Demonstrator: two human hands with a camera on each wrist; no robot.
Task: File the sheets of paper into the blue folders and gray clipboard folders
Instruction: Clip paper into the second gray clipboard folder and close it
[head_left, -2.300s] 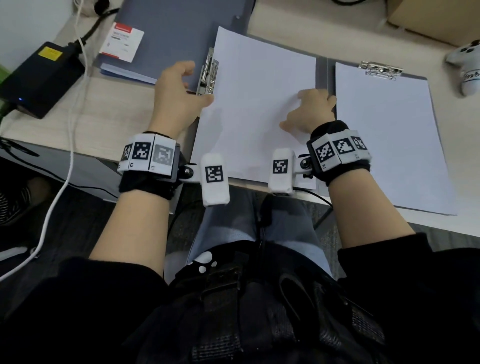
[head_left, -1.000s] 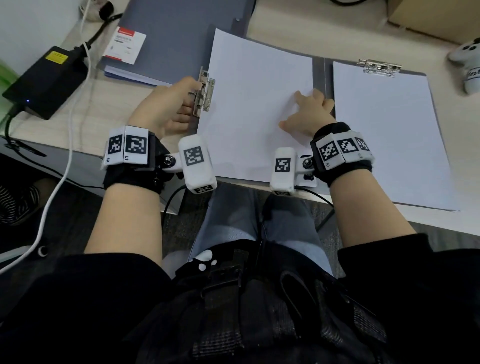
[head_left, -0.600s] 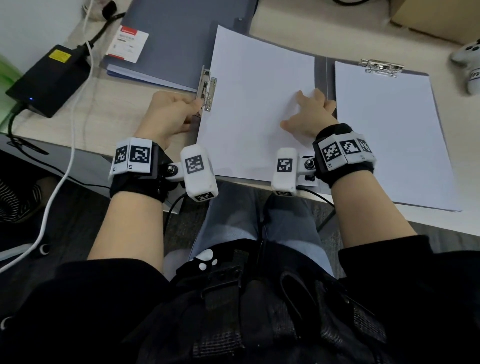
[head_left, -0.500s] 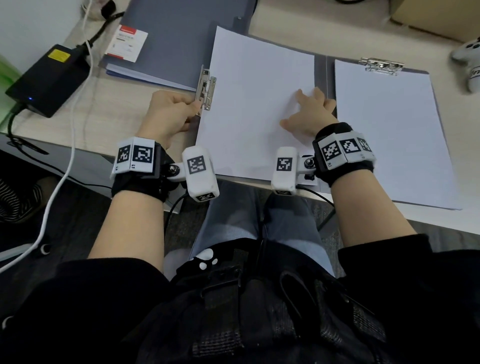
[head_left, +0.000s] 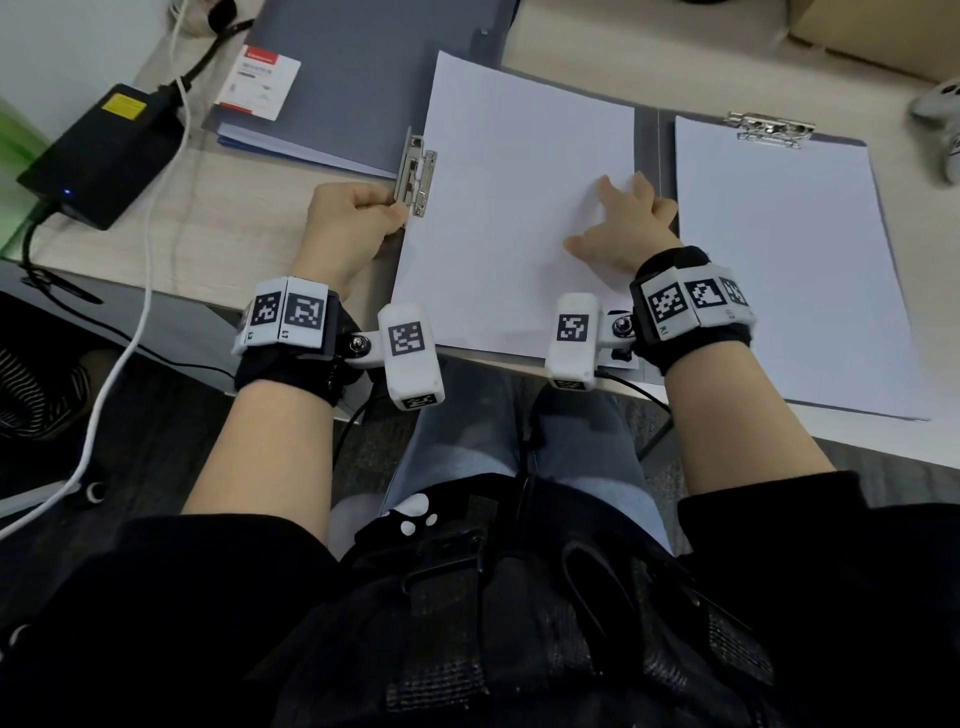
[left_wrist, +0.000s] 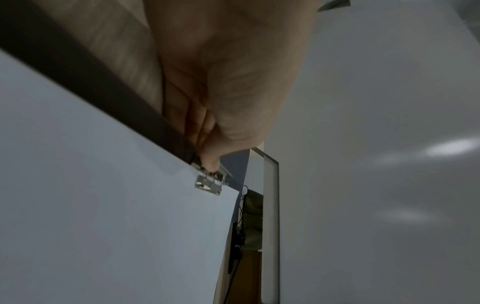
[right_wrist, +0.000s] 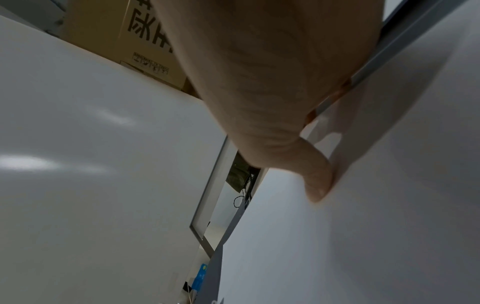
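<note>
Pinching clip at sheet's left edge: left hand, fingers curled; right hand flat, pressing sheet's right side; paper light, limp, slippery, best held by edges

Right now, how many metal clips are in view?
2. One side clip sits on the left edge of the sheet, pinched by the left hand. One top clip holds the right sheet. Others may be hidden.
</note>
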